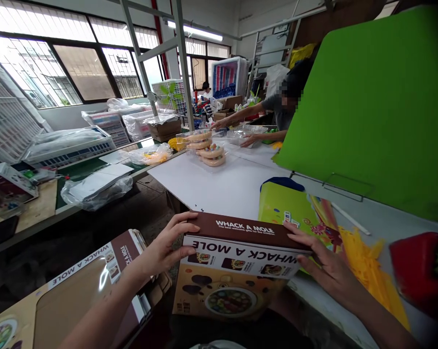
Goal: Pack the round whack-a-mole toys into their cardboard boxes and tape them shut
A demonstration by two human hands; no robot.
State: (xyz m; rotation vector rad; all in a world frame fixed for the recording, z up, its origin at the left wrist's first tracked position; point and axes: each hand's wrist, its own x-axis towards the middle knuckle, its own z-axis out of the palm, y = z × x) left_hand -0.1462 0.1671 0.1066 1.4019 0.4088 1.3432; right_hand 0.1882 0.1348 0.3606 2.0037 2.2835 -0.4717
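A brown and white "Whack a Mole" box (236, 264) rests at the near edge of the white table (226, 186). My left hand (166, 247) grips the box's left end, fingers curled over its top edge. My right hand (322, 261) holds the right end, fingers pressed along the top and side. Behind the box lies a yellow-green printed sheet (295, 211) with yellow strips beside it.
A flattened carton (76, 286) of the same print lies lower left. A big green board (371, 106) stands at the right, a red toy (420, 269) below it. A person's hands (248, 140) work at the table's far end near packed round toys (209, 150).
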